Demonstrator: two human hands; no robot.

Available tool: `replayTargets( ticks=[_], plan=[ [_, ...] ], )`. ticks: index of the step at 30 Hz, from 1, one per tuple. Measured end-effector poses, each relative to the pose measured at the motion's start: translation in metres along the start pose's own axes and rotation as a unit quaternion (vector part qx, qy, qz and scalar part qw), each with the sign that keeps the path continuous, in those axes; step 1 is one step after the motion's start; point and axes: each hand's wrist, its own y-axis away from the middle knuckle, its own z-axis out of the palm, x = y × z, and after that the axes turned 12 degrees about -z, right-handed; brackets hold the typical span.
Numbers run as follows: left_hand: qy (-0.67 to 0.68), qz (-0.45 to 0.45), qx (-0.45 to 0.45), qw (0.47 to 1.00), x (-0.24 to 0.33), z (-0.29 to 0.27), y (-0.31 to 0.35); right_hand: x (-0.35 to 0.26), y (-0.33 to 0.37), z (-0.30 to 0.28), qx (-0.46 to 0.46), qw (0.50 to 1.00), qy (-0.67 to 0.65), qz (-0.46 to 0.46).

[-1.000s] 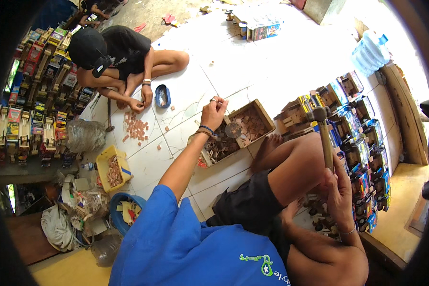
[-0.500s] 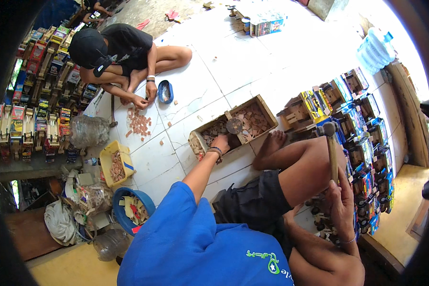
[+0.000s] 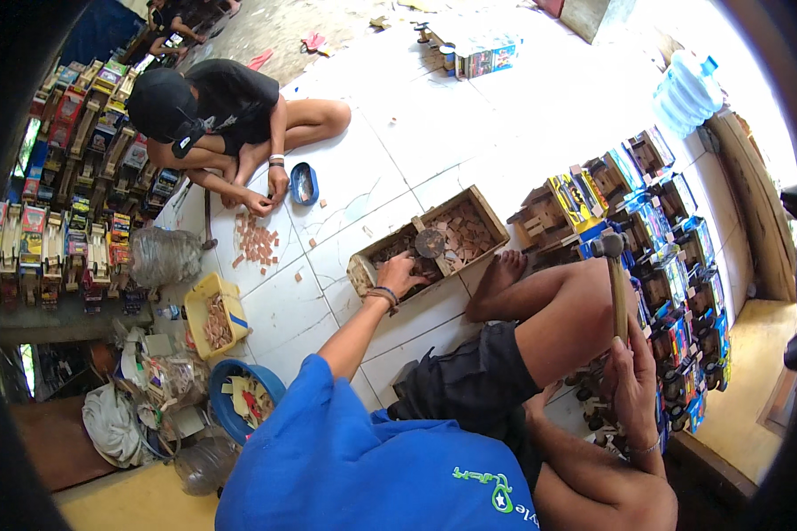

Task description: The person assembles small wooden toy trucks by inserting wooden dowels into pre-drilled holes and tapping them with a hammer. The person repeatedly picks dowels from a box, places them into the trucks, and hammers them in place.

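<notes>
My left hand [image 3: 399, 276] is over the near left compartment of a long wooden box [image 3: 496, 248]. Its fingers look apart and reach toward small pieces in there; nothing shows clearly between them. Small flat brown pieces [image 3: 465, 234] fill the box's right compartment. On the divider sits a round dark block [image 3: 430, 243]. Closed around a wooden handle, my right hand [image 3: 633, 389] holds a hammer [image 3: 620, 292] upright beside my bent knee, its metal head at the top.
Wooden toy trucks [image 3: 669, 265] stand in rows at the right, more [image 3: 71, 221] are stacked far left. A co-worker [image 3: 230, 124] sits across by a blue tin [image 3: 304, 184] and a pile of pieces [image 3: 255, 241]. A yellow tub [image 3: 230, 292] and a blue basin [image 3: 224, 403] stand left.
My left hand has lifted and moved slightly left inside the box, so more of its fingers show. My right hand keeps the hammer in the same place. The view has shifted slightly.
</notes>
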Motion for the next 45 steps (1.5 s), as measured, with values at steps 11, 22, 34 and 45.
replayTargets(
  ticks=[11,22,34,45],
  plan=[
    [0.284,-0.077,-0.035,0.955,0.0,-0.05,0.052,-0.005,-0.01,0.008,-0.046,0.998,-0.045,-0.02],
    [0.38,0.121,-0.168,0.901,0.112,-0.071,0.084,-0.006,-0.014,0.006,-0.028,0.997,-0.052,-0.044],
    [0.334,0.115,-0.324,0.878,0.161,-0.107,0.071,-0.008,-0.017,-0.03,-0.002,0.993,-0.112,-0.038],
    [0.195,0.208,-0.363,0.887,0.369,-0.216,-0.155,0.009,-0.04,-0.121,0.12,0.981,-0.13,-0.074]
  ],
)
